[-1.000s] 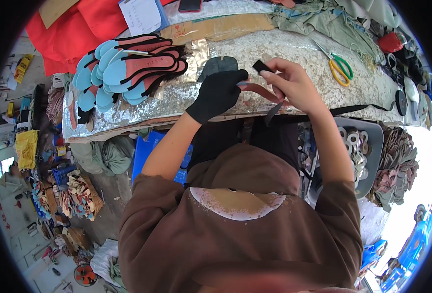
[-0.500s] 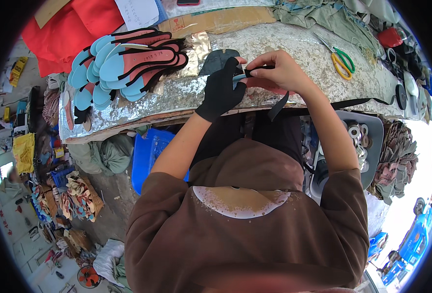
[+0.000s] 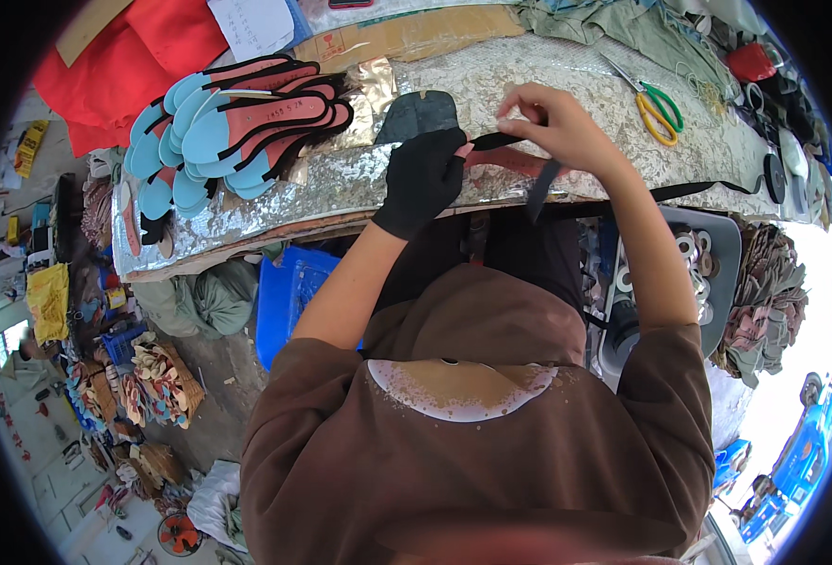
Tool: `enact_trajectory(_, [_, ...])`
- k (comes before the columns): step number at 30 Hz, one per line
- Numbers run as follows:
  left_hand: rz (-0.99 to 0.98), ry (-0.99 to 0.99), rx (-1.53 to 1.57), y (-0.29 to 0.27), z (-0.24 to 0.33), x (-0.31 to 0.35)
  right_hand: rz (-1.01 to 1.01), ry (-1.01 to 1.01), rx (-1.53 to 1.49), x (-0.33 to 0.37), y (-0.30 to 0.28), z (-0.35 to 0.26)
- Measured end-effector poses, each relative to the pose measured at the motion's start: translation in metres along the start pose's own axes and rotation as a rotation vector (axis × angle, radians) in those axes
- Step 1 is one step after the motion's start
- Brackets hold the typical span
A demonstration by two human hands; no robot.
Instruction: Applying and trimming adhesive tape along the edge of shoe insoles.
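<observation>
My left hand (image 3: 423, 181), in a black fingerless glove, is closed on the end of a shoe insole near the table's front edge. The insole's reddish part (image 3: 493, 160) stretches right, beneath my right hand; its other end is hidden by the glove. My bare right hand (image 3: 559, 130) pinches a black strip (image 3: 499, 140) that runs along the insole from my left fingertips. A loose length of dark tape hangs below the right hand over the table edge. Behind the left hand lies a dark rounded pad (image 3: 418, 115).
A pile of blue-and-red insoles with black edging (image 3: 211, 143) lies on the table's left. Scissors (image 3: 656, 108) with yellow and green handles rest at the right. A black tape (image 3: 708, 188) runs to a roll (image 3: 774, 179). Below stand a blue bin (image 3: 280, 301) and a grey bin (image 3: 728, 273).
My right hand has moved a little right and up, drawing the black strip out from the left fingertips. My left hand has turned slightly, and more of the reddish insole shows between the hands.
</observation>
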State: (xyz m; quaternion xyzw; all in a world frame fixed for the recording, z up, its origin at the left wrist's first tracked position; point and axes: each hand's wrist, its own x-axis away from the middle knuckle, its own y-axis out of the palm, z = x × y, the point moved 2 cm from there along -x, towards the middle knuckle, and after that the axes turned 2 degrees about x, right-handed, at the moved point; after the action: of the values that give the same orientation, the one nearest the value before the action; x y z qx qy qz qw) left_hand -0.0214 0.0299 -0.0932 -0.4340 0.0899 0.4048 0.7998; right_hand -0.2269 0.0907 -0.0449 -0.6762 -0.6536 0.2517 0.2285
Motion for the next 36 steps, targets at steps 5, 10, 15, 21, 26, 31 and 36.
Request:
enact_trajectory(5, [0.075,0.001,-0.021,0.001,0.005,0.004,-0.123,-0.027,-0.18,0.005,-0.001,0.029])
enact_trajectory(10, [0.015,-0.102,0.014,-0.002,0.007,-0.002,-0.141,-0.031,-0.27,0.009,0.002,0.039])
enact_trajectory(15, [-0.14,-0.139,-0.035,-0.015,0.013,-0.017,-0.125,0.009,-0.14,0.015,0.002,0.024])
enact_trajectory(21, [-0.393,0.037,-0.06,0.006,0.023,-0.041,0.013,-0.165,0.632,0.027,0.011,-0.019])
enact_trajectory(26, [-0.396,0.057,-0.063,0.009,0.02,-0.04,0.075,-0.178,0.715,0.039,0.006,-0.01])
enact_trajectory(31, [-0.415,0.163,-0.186,0.023,0.034,-0.046,0.078,-0.313,0.703,0.055,-0.01,0.013])
enact_trajectory(36, [-0.351,0.263,-0.215,0.043,0.042,-0.042,0.073,-0.378,0.701,0.058,-0.016,0.016])
